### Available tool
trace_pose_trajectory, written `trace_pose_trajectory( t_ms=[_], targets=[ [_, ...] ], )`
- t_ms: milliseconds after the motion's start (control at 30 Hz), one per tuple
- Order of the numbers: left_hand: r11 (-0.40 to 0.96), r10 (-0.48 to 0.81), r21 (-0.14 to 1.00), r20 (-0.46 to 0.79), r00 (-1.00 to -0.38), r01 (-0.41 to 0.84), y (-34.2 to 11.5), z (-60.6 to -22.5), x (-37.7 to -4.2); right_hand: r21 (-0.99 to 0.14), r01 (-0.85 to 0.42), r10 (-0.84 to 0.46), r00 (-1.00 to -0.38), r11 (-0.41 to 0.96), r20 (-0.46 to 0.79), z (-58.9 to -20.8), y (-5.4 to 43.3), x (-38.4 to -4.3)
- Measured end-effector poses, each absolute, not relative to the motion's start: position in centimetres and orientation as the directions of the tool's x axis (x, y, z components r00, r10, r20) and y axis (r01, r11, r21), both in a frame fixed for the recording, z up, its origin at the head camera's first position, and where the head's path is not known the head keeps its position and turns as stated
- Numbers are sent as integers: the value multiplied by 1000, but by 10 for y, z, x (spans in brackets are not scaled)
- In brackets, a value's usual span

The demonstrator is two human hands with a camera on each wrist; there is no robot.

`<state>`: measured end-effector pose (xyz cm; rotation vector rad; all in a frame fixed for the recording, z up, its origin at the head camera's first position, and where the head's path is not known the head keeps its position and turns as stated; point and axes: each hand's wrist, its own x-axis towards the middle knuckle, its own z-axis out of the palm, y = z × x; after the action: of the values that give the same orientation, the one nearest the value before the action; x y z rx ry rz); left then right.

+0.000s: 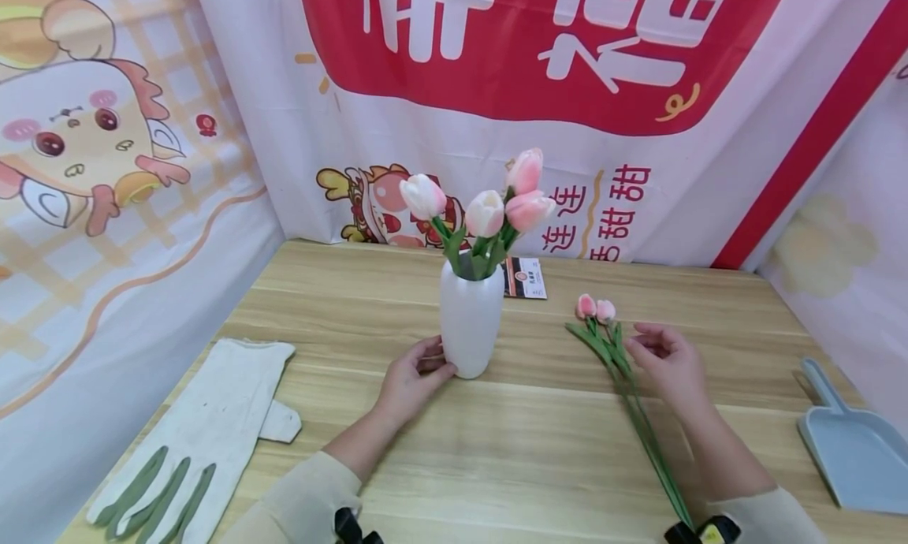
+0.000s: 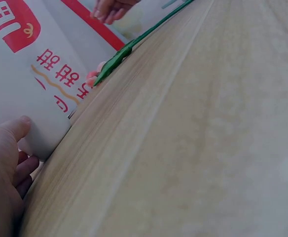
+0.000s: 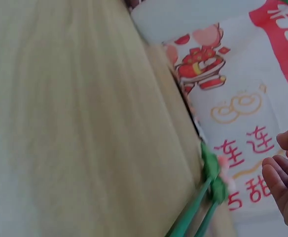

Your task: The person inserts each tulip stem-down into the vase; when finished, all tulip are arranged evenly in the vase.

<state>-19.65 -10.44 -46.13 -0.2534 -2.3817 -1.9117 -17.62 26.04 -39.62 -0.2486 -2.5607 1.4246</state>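
Note:
A white vase stands upright on the table, holding several pink-and-white tulips with green leaves. My left hand grips the vase low on its left side. In the left wrist view the thumb lies against the white wall, with the other fingers curled near the base. Two pink tulips lie on the table to the right, their long green stems running toward me. Just right of their heads, my right hand hovers with loosely bent fingers and nothing in them.
White work gloves with green finger strips lie at the left table edge. A light blue dustpan sits at the right edge. Behind the vase lies a small printed card. Printed cloth hangs along the table's back edge.

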Motion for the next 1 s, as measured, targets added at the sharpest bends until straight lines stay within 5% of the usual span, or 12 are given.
trace_pose_trajectory(
  t_ms=[633, 1000],
  targets=[
    [257, 58, 953, 151, -987, 161, -99, -441, -186, -713, 129, 97, -992, 690, -86, -437, 293, -159],
    [239, 105, 954, 161, -981, 182, -107, -463, -197, -646, 123, 46, -990, 753, -134, -436, 294, -159]
  ],
)
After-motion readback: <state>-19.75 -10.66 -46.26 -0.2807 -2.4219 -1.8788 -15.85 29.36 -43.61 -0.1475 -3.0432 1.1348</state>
